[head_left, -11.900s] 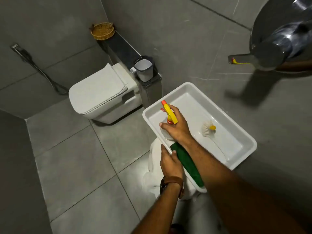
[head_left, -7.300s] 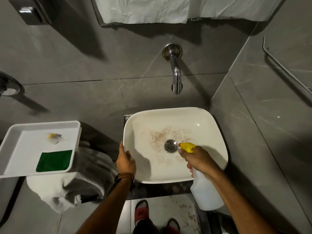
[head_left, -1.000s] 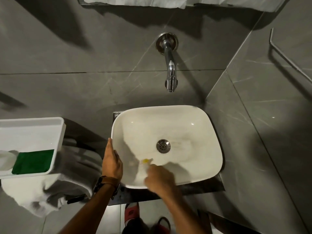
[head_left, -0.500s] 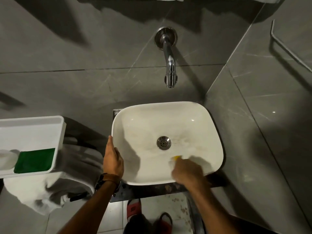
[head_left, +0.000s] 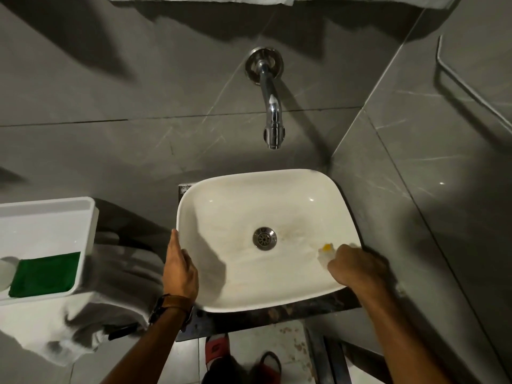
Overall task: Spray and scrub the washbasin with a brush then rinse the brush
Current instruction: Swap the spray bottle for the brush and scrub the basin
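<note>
A white rectangular washbasin [head_left: 221, 189] with a metal drain [head_left: 264, 238] sits below a chrome wall tap [head_left: 273, 112]. My right hand [head_left: 357, 268] is closed around a white scrub brush [head_left: 325, 252] with a yellow spot, its head pressed against the basin's inner right wall. Most of the brush is hidden under my fingers. My left hand [head_left: 180, 270] grips the basin's left rim, a brown watch strap on the wrist. The spray bottle [head_left: 4, 273] shows only as a pale blur at the left edge, inside the tray.
A white plastic tray [head_left: 50, 212] at the left holds a green cloth [head_left: 45, 274] and rests on a crumpled white towel [head_left: 110, 297]. Grey tiled walls close in behind and at the right. My red-sandalled feet [head_left: 219, 347] stand on the floor below the basin.
My right hand has swept the brush from the basin's front left, across the front, to the right inner wall. My left hand has stayed on the left rim.
</note>
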